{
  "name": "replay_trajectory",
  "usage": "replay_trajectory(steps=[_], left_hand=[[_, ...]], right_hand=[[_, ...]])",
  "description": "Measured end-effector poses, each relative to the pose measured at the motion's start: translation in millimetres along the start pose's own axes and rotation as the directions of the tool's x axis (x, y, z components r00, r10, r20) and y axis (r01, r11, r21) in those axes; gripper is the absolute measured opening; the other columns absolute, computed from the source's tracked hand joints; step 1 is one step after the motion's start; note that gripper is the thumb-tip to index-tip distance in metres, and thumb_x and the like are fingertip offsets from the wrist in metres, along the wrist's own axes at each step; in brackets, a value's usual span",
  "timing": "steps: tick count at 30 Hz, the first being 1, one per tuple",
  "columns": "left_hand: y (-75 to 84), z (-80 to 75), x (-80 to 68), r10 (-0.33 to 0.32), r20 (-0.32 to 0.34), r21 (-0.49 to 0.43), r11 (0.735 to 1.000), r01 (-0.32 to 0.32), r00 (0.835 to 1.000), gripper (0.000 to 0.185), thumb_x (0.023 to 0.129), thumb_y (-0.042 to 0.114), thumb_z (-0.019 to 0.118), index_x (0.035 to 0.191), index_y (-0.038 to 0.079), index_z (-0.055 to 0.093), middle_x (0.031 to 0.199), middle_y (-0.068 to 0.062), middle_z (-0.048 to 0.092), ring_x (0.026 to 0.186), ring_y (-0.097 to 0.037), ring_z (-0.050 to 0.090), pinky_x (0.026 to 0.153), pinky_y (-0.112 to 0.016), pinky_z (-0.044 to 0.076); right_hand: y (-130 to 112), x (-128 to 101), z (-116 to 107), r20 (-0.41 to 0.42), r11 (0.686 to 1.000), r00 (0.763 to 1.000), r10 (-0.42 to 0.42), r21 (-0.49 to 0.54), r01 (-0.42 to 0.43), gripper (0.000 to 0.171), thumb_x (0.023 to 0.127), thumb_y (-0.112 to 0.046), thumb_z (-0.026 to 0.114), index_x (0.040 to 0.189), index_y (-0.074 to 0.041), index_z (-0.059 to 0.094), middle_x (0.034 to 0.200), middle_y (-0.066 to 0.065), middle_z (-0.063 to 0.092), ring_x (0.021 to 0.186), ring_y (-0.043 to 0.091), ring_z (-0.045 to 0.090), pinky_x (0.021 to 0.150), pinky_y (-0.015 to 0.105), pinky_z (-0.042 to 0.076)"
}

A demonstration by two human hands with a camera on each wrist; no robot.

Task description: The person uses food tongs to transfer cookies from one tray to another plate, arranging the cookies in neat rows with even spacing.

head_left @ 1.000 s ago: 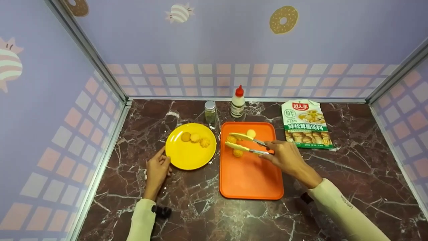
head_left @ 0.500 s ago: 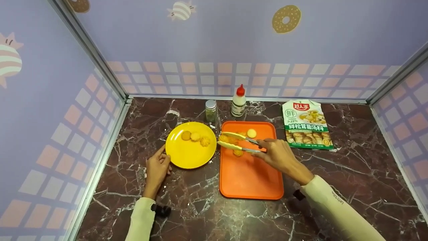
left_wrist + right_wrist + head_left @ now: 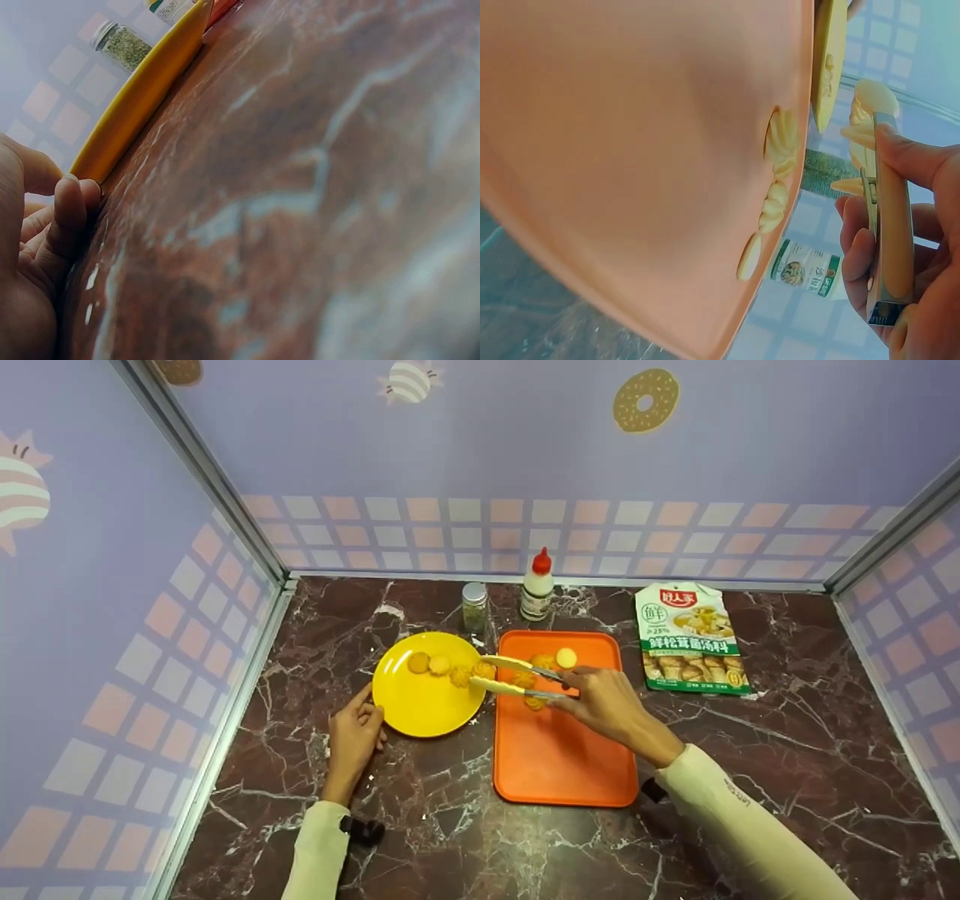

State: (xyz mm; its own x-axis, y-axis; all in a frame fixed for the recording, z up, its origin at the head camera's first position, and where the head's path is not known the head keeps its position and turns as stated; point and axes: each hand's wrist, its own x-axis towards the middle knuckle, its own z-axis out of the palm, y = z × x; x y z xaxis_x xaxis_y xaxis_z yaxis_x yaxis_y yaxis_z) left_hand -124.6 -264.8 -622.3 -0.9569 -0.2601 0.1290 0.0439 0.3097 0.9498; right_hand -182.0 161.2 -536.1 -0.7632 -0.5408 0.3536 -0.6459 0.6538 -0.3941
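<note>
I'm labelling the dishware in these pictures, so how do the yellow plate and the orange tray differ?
Shape: the yellow plate is round, while the orange tray is rectangular with rounded corners.
Size: the plate looks smaller than the tray.
Contact: the left hand touches the plate's edge, while tongs in the right hand reach across the tray.
Both lie on the dark marbled tabletop and bear cookies.

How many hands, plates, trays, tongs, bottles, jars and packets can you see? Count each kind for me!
Hands: 2 (left hand, right hand)
Yellow plate: 1
Orange tray: 1
Tongs: 1 pair
Bottle: 1
Jar: 1
Packet: 1
Total: 8
</note>
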Motion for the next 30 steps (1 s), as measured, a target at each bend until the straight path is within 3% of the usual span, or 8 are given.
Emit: replay_trajectory(steps=[8,15,21,27,30], left_hand=[[1.4,-0.1,1.2,-0.012,0.015,-0.002,1.000,0.012,1.000,0.052,0.105,-0.002,0.063,0.157,-0.003,0.058,0.074,-0.018,0.068,0.045,-0.015,0.058,0.039,-0.023,0.048],[1.1,-0.9,0.6,-0.011,0.012,-0.012,1.000,0.011,1.000,0.051,0.105,-0.001,0.063,0.156,-0.003,0.059,0.075,-0.019,0.069,0.046,-0.015,0.058,0.039,-0.023,0.048],[0.7,-0.4,0.1,-0.008,0.011,0.003,1.000,0.008,1.000,0.050,0.106,0.000,0.063,0.156,-0.001,0.060,0.074,-0.019,0.069,0.044,-0.015,0.058,0.039,-0.023,0.048],[3.2,-0.8,-0.2,-0.001,0.010,0.012,1.000,0.001,1.000,0.051,0.106,-0.002,0.062,0.157,-0.004,0.057,0.075,-0.017,0.070,0.044,-0.013,0.058,0.039,-0.023,0.049],[2.3,-1.1,0.5,-0.001,0.009,0.005,1.000,0.001,1.000,0.051,0.106,-0.002,0.062,0.157,-0.005,0.057,0.075,-0.018,0.069,0.044,-0.013,0.057,0.039,-0.023,0.048]], right_hand=[[-7.6,12.2,6.6,0.018,1.000,1.000,0.009,0.030,-0.009,0.036,0.092,-0.031,0.092,0.117,-0.006,0.085,0.092,0.011,0.080,0.066,0.024,0.072,0.054,0.041,0.058],[-15.0,21.7,13.8,0.032,0.999,0.999,0.004,0.039,-0.005,0.043,0.092,-0.033,0.092,0.123,-0.005,0.083,0.095,0.012,0.081,0.065,0.022,0.071,0.050,0.036,0.054],[-21.5,26.7,22.3,0.043,0.999,0.999,-0.002,0.039,0.001,0.033,0.092,-0.032,0.092,0.109,-0.005,0.083,0.094,0.010,0.080,0.069,0.022,0.069,0.053,0.038,0.056],[-25.4,31.5,31.3,0.050,0.997,0.999,-0.010,0.075,0.006,0.034,0.093,-0.032,0.091,0.111,-0.004,0.084,0.096,0.009,0.079,0.080,0.026,0.076,0.061,0.043,0.063],[-27.2,33.8,34.9,0.046,0.998,0.999,-0.017,0.065,0.014,0.034,0.091,-0.032,0.092,0.110,-0.004,0.085,0.093,0.006,0.075,0.080,0.024,0.075,0.063,0.040,0.062]])
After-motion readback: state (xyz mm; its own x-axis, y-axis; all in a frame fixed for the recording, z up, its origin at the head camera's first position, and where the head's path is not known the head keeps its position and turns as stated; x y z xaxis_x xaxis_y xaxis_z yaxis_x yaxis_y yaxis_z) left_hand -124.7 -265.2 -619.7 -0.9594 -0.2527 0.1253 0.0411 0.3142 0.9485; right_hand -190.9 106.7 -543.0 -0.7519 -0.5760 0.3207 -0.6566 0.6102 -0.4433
